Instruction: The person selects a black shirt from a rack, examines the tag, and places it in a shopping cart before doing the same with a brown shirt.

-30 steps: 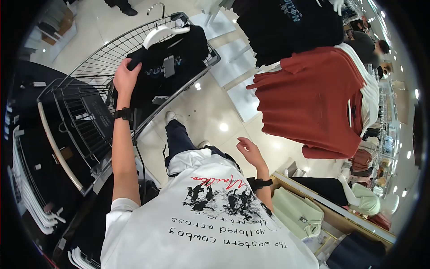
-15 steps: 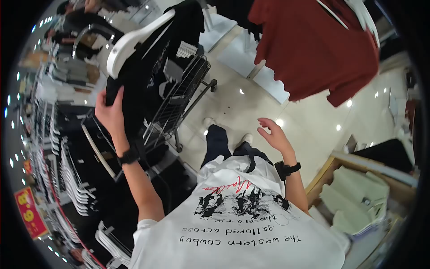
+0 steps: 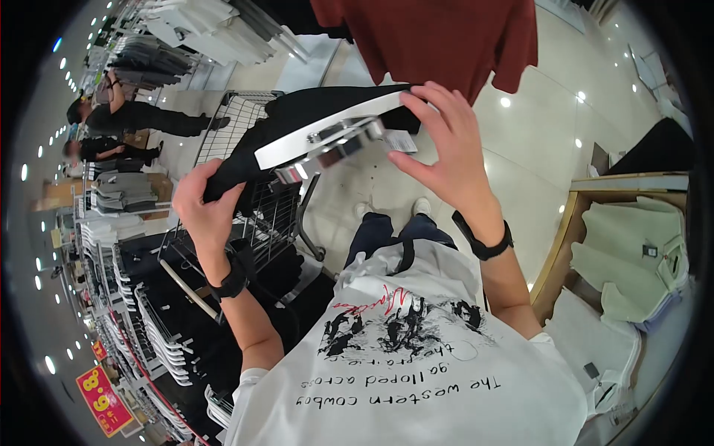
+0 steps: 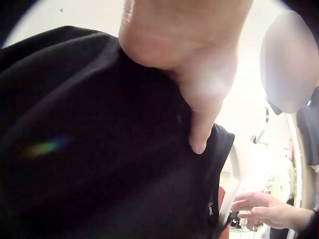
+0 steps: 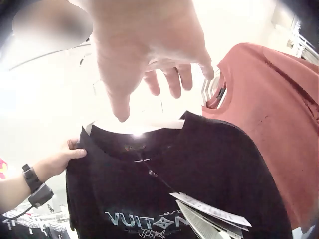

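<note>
A black T-shirt (image 3: 297, 108) (image 5: 124, 184) with printed lettering and paper tags (image 5: 214, 211) hangs on a white hanger (image 3: 327, 134) with a metal hook and clip-like metal parts. My left hand (image 3: 204, 208) (image 4: 184, 55) grips the shirt's shoulder at the hanger's left end, thumb against the cloth. At the hanger's other end is my right hand (image 3: 454, 152) (image 5: 144, 45), its fingers spread and slightly bent. The right wrist view shows it above the collar, holding nothing; whether a fingertip touches the hanger in the head view, I cannot tell.
Beyond the shirt stands a wire shopping cart (image 3: 234, 119). A red shirt (image 3: 446, 41) hangs ahead. Clothes racks with white hangers (image 3: 160, 334) line the left, with two people (image 3: 137, 119) farther off. Folded green clothes (image 3: 632, 253) lie in a wooden-edged display (image 3: 569, 230) at right.
The shirt and hanger have come off the cart, held by my left hand, and now lie across the view in front of me. My right hand has risen to the hanger's right end.
</note>
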Available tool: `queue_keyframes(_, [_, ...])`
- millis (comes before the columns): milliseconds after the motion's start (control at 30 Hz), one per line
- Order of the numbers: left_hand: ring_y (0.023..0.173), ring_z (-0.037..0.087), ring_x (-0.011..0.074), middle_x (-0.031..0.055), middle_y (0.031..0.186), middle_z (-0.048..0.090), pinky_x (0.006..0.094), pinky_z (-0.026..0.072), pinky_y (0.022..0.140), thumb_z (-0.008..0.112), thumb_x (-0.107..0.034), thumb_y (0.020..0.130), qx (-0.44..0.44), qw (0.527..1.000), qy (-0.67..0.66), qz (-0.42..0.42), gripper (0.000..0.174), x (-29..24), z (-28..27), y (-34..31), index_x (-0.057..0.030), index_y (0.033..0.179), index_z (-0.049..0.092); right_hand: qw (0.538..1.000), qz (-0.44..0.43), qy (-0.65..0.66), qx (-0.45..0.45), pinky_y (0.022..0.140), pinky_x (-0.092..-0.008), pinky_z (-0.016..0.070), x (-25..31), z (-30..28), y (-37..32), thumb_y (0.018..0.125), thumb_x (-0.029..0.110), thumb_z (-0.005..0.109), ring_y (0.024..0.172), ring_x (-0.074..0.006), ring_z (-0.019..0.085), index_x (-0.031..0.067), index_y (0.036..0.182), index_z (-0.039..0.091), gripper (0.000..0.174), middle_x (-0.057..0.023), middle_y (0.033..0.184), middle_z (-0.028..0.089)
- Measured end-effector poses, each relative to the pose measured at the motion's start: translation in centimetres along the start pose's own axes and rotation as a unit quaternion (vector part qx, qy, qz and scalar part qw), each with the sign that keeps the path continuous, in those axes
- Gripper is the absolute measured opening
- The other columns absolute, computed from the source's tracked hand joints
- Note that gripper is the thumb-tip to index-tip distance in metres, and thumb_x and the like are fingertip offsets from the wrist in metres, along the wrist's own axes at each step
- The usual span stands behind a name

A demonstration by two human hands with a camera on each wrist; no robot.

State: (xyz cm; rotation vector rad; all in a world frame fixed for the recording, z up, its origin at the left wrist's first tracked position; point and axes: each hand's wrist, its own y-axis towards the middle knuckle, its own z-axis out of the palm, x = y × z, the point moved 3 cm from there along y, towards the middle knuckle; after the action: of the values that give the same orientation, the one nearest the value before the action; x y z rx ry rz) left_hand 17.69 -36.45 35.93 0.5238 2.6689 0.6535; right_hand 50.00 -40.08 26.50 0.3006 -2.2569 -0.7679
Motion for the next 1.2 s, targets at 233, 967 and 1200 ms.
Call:
queue_keyframes(233, [0.078, 0.065, 0.0273, 0.0123, 0.087, 0.069, 0.0329, 0.0508, 0.071, 0.083, -0.004, 0.057, -0.012, 0.995, -0.034, 0.092, 0.04, -4.6, 0.6, 3.8, -0.0009, 0.095, 0.07, 0.992, 0.019, 0.01, -0.121, 0.086, -0.0402, 0.0451, -1.3, -2.6, -0.1, 0.07, 0.027, 0.081, 0.099, -0.0309, 0.058, 0.0111, 0.117, 0.062, 0.053, -0.0082, 0.114, 0.058])
queue_keyframes(967, [0.084, 0.062, 0.0238, 0.0109, 0.092, 0.065, 0.0317, 0.0493, 0.074, 0.076, -0.008, 0.076, 0.042, 0.96, -0.273, 0.046, 0.019, -6.5, 11.8, 2.4, -0.0016, 0.091, 0.066, 0.977, 0.189, -0.079, -0.054, 0.055, -0.0347, 0.0468, -2.7, -3.3, 4.5, 0.074, 0.032, 0.079, 0.065, -0.0262, 0.065, 0.0129, 0.08, 0.07, 0.022, -0.0052, 0.069, 0.067])
queue_keyframes(1200, [0.11, 0.056, 0.0333, 0.0197, 0.121, 0.051, 0.0396, 0.047, 0.093, 0.087, -0.032, 0.065, 0.196, 0.923, -0.329, -0.034, 0.078, -6.9, 20.1, -1.4, 0.0034, 0.125, 0.051, 0.976, 0.213, 0.044, -0.014, 0.058, -0.033, 0.0482, -2.6, 0.5, 6.4, 0.074, 0.033, 0.08, 0.064, -0.0252, 0.065, 0.0118, 0.084, 0.071, 0.025, -0.0047, 0.07, 0.068])
